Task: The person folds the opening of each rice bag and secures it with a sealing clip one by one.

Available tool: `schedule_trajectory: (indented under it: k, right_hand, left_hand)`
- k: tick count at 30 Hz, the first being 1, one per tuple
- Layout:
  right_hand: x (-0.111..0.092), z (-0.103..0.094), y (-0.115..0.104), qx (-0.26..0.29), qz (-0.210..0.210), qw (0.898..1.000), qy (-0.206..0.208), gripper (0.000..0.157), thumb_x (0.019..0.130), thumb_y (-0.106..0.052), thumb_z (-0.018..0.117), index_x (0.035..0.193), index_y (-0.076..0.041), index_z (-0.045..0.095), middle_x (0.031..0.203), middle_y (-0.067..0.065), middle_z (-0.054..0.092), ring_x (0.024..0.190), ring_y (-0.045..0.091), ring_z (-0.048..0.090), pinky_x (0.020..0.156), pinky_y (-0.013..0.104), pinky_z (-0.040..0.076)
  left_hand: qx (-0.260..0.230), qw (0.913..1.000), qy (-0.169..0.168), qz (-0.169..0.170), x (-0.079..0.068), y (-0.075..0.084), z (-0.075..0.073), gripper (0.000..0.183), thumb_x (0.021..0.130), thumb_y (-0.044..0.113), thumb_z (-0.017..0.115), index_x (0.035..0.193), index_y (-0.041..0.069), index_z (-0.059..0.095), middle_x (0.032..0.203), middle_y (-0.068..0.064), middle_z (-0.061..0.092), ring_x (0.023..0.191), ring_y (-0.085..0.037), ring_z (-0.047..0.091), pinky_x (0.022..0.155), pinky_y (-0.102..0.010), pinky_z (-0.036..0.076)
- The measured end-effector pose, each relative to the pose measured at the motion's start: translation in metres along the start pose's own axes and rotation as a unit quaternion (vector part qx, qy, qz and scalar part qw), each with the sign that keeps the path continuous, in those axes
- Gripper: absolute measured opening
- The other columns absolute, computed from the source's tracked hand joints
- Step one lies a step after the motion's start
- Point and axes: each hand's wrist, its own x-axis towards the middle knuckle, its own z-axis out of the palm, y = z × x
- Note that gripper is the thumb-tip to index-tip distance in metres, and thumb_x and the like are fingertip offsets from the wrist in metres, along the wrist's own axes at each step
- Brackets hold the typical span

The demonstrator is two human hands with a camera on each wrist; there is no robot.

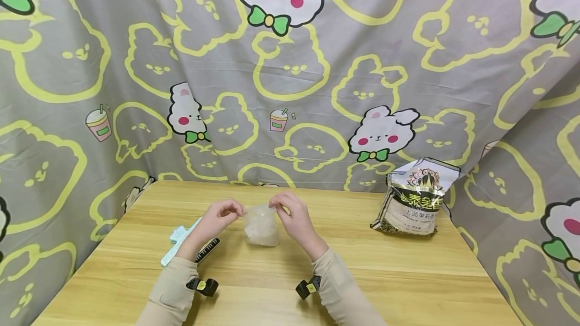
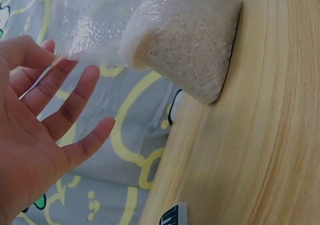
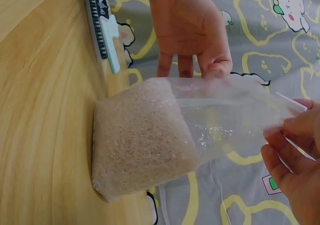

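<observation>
A clear plastic bag (image 1: 262, 230) stands upright on the table, its lower part filled with white rice (image 3: 140, 140). My left hand (image 1: 218, 216) pinches the bag's upper left edge between thumb and forefinger; in the left wrist view its other fingers spread loosely beside the clear plastic. On the opposite side, my right hand (image 1: 294, 217) pinches the upper right edge near the mouth, as the right wrist view shows. Above the rice, the plastic is slack and drawn upward between both hands.
Left of the bag, partly behind my left forearm, lie a pale blue strip-shaped item (image 1: 175, 248) and a black notched strip (image 1: 208, 249). A larger printed rice package (image 1: 413, 210) stands at the table's back right. A patterned curtain (image 1: 290, 114) hangs behind the wooden table (image 1: 263, 296).
</observation>
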Motion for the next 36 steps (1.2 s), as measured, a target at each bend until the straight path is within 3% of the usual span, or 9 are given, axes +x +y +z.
schedule_trajectory:
  k: [7,12,19,28,36]
  right_hand:
    - [-0.001,-0.005,0.003,0.033,0.020,0.999,-0.027,0.020,0.090,0.008,0.060,0.087,-0.007,0.072,0.094,0.007,0.072,0.092,0.021,0.068,0.082,0.026,0.057]
    - [-0.002,-0.008,0.003,0.044,0.042,0.997,-0.040,0.026,0.087,0.011,0.056,0.089,-0.009,0.073,0.099,0.007,0.073,0.097,0.021,0.068,0.085,0.029,0.056]
    - [-0.003,-0.006,0.001,0.061,0.050,0.996,-0.042,0.006,0.087,-0.003,0.069,0.092,-0.004,0.072,0.100,0.014,0.072,0.092,0.028,0.067,0.080,0.035,0.059]
    - [-0.003,-0.005,0.001,0.040,0.041,0.997,-0.051,0.011,0.085,-0.007,0.074,0.094,-0.005,0.070,0.101,0.010,0.071,0.092,0.022,0.067,0.080,0.030,0.059]
    - [-0.004,-0.007,0.001,0.020,0.065,0.996,-0.066,0.019,0.087,-0.010,0.073,0.104,-0.005,0.070,0.102,0.010,0.072,0.090,0.021,0.069,0.082,0.031,0.058]
  left_hand:
    - [-0.027,0.9995,0.014,0.002,-0.001,0.006,0.003,0.018,0.099,0.002,0.046,0.091,-0.008,0.058,0.104,-0.025,0.065,0.095,-0.009,0.064,0.091,-0.030,0.052]
    - [-0.022,0.9980,0.055,-0.021,0.002,0.008,0.008,0.022,0.101,0.011,0.050,0.091,-0.005,0.060,0.094,-0.022,0.068,0.087,-0.009,0.067,0.086,-0.027,0.053]
    - [-0.002,0.9956,0.084,-0.042,0.007,0.002,0.011,0.014,0.096,0.010,0.060,0.094,-0.004,0.061,0.087,-0.023,0.071,0.076,-0.008,0.066,0.072,-0.022,0.050]
    - [-0.009,0.9971,0.031,-0.069,0.004,0.001,0.009,0.021,0.095,0.022,0.063,0.102,0.002,0.066,0.103,-0.025,0.066,0.089,-0.014,0.064,0.079,-0.024,0.050]
    - [0.007,0.9971,0.007,-0.076,0.003,-0.001,0.007,0.027,0.094,0.027,0.065,0.110,0.007,0.071,0.111,-0.013,0.070,0.096,-0.006,0.063,0.085,-0.023,0.050]
